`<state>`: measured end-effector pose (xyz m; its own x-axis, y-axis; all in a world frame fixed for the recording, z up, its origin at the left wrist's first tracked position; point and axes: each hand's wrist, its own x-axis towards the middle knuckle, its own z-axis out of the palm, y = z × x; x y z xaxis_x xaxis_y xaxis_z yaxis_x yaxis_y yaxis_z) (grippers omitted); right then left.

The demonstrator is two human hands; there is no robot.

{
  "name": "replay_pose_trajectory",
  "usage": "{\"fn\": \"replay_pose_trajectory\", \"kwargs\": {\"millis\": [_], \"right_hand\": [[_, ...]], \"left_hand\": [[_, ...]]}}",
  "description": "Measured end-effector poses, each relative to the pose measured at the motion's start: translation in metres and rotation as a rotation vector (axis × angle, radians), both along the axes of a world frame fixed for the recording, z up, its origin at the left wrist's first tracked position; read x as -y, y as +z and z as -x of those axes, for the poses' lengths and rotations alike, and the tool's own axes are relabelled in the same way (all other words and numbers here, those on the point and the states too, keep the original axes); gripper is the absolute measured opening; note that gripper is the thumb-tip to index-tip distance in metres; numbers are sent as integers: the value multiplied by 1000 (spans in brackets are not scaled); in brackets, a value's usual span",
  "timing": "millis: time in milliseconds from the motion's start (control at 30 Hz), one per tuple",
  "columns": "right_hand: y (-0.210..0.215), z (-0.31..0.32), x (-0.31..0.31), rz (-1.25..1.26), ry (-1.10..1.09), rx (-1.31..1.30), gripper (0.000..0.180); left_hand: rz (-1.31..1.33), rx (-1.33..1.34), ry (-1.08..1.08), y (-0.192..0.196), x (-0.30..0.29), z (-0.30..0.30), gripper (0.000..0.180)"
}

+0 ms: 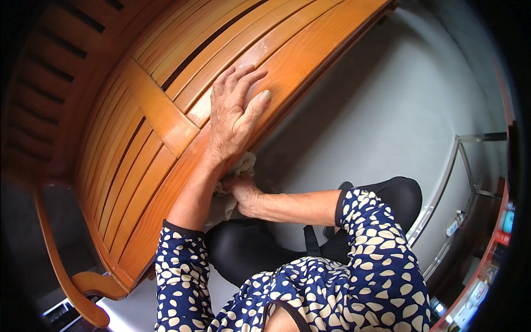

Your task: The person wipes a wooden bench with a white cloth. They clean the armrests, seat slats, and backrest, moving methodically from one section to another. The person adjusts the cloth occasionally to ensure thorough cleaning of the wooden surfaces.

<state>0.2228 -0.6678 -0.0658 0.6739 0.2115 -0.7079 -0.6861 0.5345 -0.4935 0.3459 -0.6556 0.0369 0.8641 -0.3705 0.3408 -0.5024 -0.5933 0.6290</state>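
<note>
Well, from my station I see the grey floor (376, 110) to the right of the wooden bench (160, 116), a metal frame (481, 136) farther right, and the left forearm (193, 191) crossing above the cloth (245, 162), partly hiding it. Off-white and crumpled, the cloth sits at the bench's front edge, bunched in the right hand (247, 197). The left hand (235, 110) is empty, fingers loosely bent, over the glossy orange-brown slats, which run from lower left to upper right; the cloth's folds trail roughly alike.
</note>
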Motion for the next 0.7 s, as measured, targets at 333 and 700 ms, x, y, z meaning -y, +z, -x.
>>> {"fn": "replay_pose_trajectory", "kwargs": {"millis": [333, 700], "right_hand": [[-31, -121, 141, -114, -236, 138, 38], [-68, -280, 310, 810, -653, 469, 46]], "left_hand": [[-165, 81, -20, -1, 5, 2, 43], [-286, -34, 5, 16, 13, 6, 48]]}}
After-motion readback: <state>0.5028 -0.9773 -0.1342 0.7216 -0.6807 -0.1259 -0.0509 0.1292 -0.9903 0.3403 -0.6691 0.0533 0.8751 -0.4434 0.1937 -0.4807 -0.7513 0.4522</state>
